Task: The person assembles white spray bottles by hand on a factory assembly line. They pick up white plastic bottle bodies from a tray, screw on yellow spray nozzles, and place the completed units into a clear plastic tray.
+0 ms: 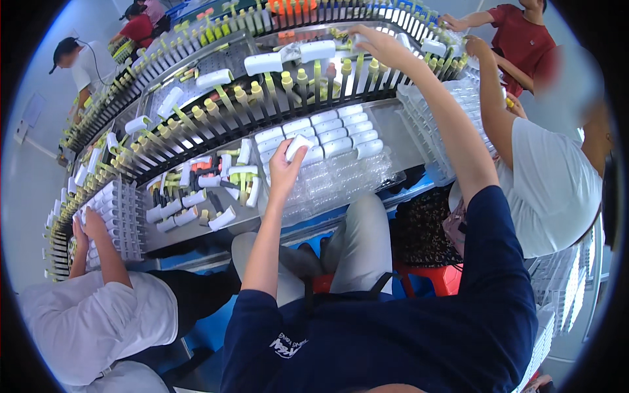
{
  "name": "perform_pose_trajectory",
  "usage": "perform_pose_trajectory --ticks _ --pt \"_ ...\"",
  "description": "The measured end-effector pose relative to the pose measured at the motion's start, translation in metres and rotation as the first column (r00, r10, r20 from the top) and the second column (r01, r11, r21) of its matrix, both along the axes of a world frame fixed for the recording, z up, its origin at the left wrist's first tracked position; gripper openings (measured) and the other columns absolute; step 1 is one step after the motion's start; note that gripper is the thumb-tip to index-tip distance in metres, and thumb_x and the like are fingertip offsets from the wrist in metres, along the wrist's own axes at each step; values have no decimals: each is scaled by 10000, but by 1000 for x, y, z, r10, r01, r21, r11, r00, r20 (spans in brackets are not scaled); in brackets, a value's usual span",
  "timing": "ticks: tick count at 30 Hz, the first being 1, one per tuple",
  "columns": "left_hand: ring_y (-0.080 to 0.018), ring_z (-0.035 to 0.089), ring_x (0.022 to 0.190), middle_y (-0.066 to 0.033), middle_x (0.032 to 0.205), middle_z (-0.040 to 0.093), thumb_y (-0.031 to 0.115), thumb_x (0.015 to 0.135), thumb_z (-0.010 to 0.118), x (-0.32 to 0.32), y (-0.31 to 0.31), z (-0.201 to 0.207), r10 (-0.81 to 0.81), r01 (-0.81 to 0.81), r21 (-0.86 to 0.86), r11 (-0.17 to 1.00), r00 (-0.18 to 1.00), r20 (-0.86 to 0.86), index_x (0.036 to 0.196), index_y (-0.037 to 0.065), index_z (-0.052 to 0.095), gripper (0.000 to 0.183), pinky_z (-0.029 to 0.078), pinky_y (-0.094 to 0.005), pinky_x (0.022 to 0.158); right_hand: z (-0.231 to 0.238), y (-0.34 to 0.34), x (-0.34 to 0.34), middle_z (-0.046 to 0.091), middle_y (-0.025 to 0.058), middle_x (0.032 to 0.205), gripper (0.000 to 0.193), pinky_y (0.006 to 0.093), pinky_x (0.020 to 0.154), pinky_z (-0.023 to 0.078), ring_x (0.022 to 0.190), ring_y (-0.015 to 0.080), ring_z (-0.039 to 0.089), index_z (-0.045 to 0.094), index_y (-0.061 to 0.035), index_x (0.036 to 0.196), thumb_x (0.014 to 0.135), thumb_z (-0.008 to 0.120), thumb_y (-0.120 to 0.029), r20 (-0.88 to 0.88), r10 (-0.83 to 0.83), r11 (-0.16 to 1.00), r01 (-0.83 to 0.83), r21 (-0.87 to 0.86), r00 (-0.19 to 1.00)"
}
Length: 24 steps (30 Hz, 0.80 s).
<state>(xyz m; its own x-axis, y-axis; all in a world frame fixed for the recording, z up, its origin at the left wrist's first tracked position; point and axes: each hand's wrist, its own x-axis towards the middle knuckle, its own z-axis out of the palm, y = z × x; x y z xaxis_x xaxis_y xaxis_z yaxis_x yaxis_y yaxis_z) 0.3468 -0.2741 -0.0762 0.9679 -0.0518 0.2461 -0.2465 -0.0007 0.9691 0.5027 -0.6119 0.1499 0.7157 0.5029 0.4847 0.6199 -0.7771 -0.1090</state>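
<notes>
Wearer: sitting in a dark navy short-sleeved top and pale grey trousers, both bare forearms reaching up and away toward the clear tray [341, 187].
Red stool [442, 278]: glossy moulded plastic, showing just right of the wearer's knees, nearer than the clear tray.
Clear tray: thin, glossy blister plastic with rows of rounded pockets, lying flat on the steel bench straight ahead; its far rows are holding smooth white oblong pieces, its near rows are showing bare pockets.
Left hand [283, 169]: curling shut around 1 white piece [298, 145], thumb and fingers pinching its rounded, matte body at the clear tray's far-left corner, right beside the filled rows.
Loose parts pile [196, 190]: white caps, black sticks and yellow-tipped bits lying jumbled on the bench, left of the clear tray.
White rack [124, 219]: ribbed plastic, further left of the clear tray, with a neighbour in a white shirt resting both hands on it.
Conveyor [275, 85]: curving band of black slotted holders beyond the clear tray, carrying upright yellow-green capped tubes and white pieces.
Right hand [375, 40]: stretching well beyond the clear tray over the conveyor, fingers bending downward; whether it is gripping anything cannot be told.
Neighbour on the right: white shirt, arm reaching to the conveyor beside stacked clear trays.
</notes>
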Motion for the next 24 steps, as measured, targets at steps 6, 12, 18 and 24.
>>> perform_pose_trajectory --ticks 6,12,18,24 --pt "-87 635 927 -44 1047 750 207 992 789 -2 8 -2 23 -23 26 999 1000 -18 1234 -13 703 339 522 -255 798 -8 100 22 743 212 1212 459 517 974 554 1125 381 719 661 -99 1303 1009 655 -452 4 -36 997 36 -74 999" --pt "-78 649 942 -41 1054 760 197 986 796 2 -3 -2 4 -4 -2 1000 999 46 1226 -8 704 329 529 -250 788 11 106 60 729 221 1266 608 512 981 559 1139 394 719 551 -171 1522 1000 655 -466 -216 -6 955 -59 -291 976" --pt "-90 656 964 -51 1061 758 176 990 787 -1 1 -6 3 -3 -18 1000 999 33 1230 -24 700 324 535 -259 830 -55 169 15 752 163 1058 416 519 824 598 978 355 757 661 -117 1214 1012 642 -479 205 -147 987 128 101 968" --pt "-95 647 960 -50 1041 747 189 1000 776 3 -3 -4 -7 8 -18 1000 1000 14 1222 -29 697 321 527 -265 839 -42 213 4 656 166 1390 622 489 1026 552 1266 374 643 568 -107 1461 946 728 -417 53 -119 990 123 -65 991"
